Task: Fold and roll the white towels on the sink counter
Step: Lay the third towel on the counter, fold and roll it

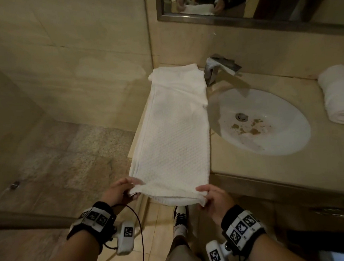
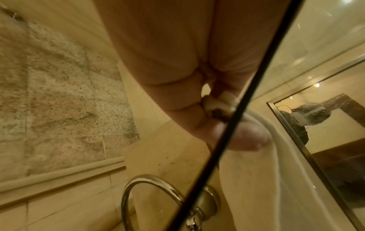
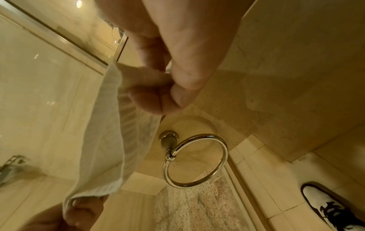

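A long white towel (image 1: 175,130), folded into a narrow strip, lies along the left end of the sink counter (image 1: 238,166) and overhangs its front edge. My left hand (image 1: 121,190) pinches the near left corner of the strip. My right hand (image 1: 212,198) pinches the near right corner. Both corners are held off the counter in front of me. The left wrist view shows my left hand (image 2: 227,118) curled on the towel edge (image 2: 280,150). From the right wrist view the towel (image 3: 118,125) hangs between my right hand (image 3: 166,87) and my left hand (image 3: 79,212).
A rolled white towel (image 1: 338,97) lies on the counter's right end. The white basin (image 1: 267,137) holds brown debris, with a chrome faucet (image 1: 221,70) behind it. A mirror (image 1: 260,4) hangs above. A towel ring (image 3: 195,159) is on the cabinet front. My shoe (image 1: 180,219) is below.
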